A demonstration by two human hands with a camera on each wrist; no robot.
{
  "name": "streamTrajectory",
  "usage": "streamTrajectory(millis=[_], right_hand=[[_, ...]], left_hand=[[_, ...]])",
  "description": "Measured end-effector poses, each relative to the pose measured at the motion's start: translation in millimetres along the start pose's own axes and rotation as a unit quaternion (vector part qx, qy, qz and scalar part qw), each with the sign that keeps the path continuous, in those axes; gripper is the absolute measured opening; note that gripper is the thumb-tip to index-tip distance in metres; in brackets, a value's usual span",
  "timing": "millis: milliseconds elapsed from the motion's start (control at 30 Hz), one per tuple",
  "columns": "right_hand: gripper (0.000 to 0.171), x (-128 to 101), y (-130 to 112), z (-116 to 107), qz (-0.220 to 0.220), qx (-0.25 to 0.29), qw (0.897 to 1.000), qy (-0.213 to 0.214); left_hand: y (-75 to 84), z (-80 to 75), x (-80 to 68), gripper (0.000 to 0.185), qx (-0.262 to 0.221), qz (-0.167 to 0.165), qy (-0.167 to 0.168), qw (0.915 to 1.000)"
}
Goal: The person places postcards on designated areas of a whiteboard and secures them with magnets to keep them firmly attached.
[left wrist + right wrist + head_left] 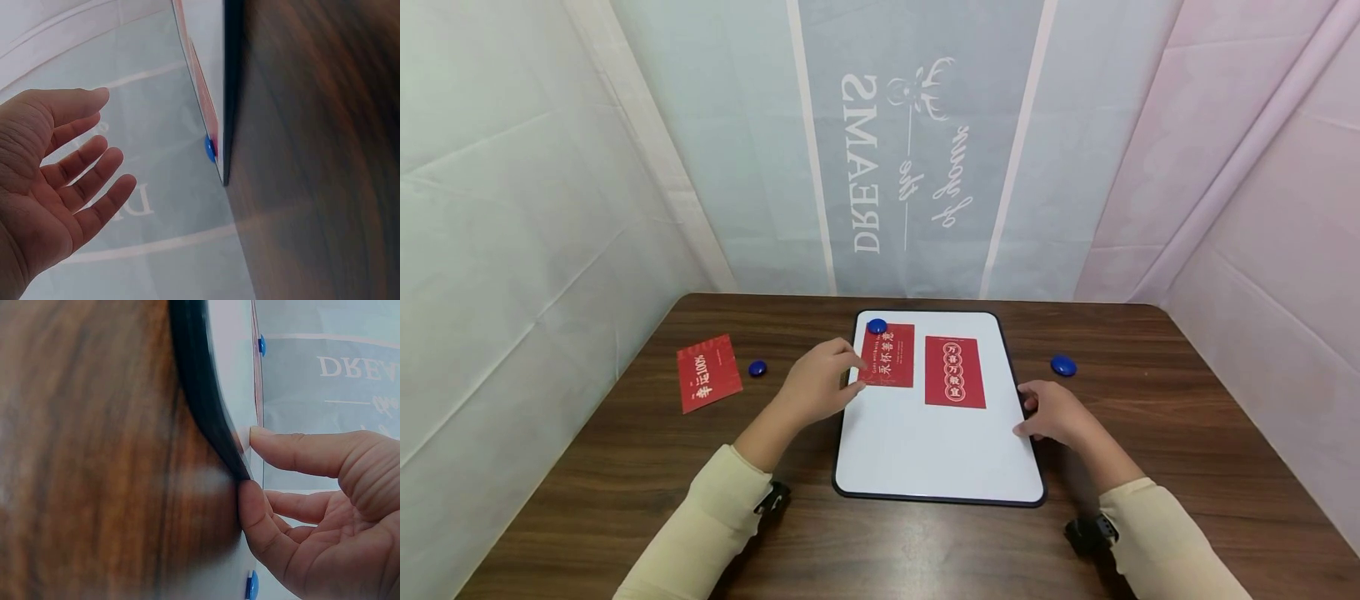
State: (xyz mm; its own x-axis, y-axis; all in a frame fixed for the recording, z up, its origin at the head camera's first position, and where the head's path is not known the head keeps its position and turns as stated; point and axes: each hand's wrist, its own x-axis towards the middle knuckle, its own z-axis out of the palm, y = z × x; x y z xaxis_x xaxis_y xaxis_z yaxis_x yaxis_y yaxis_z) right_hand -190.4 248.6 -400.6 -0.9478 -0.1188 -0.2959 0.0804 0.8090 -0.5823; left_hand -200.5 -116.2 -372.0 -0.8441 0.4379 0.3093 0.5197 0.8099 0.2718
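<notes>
Near the left edge of the dark wood-grain bench (pixel 625 500), towards its far left corner, lies a red "100%" card (pixel 718 385), slightly askew, with a blue round magnet (pixel 757 367) just beside it. Next comes the left hand (pixel 815 382), its grip spread and holding nothing, fingers loosely bent at the left side of a black-framed whiteboard (pixel 932 454). The whiteboard lies mid-bench, its top near the bench's far edge. On its upper left is a red card with white lettering (pixel 898 358); a second blue magnet (pixel 877 326) sits on that card's top left corner. To the right, also on the board, is a red card with a column of circled characters (pixel 973 375). The right hand (pixel 1054 411) pinches the board's right edge between thumb and fingers. Beyond it, towards the bench's far right corner, rests a third blue magnet (pixel 1063 365).
</notes>
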Motion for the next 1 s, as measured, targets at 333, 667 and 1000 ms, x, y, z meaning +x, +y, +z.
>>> streamTrajectory(millis=[333, 667, 1000], right_hand=[[0.078, 1.5, 1.2, 0.7, -0.002, 0.001, 1.000, 0.001], [0.078, 0.8, 0.9, 0.7, -0.002, 0.002, 1.000, 0.004], [0.077, 0.7, 1.2, 0.9, 0.002, -0.002, 1.000, 0.002]], left_hand=[[-18.2, -8.6, -14.5, 0.023, 0.004, -0.023, 0.029, 0.9993], [-32.5, -20.0, -26.4, 0.026, 0.026, -0.041, 0.039, 0.9981], [-47.8, -25.7, -34.3, 0.026, 0.057, -0.072, 0.038, 0.9951]])
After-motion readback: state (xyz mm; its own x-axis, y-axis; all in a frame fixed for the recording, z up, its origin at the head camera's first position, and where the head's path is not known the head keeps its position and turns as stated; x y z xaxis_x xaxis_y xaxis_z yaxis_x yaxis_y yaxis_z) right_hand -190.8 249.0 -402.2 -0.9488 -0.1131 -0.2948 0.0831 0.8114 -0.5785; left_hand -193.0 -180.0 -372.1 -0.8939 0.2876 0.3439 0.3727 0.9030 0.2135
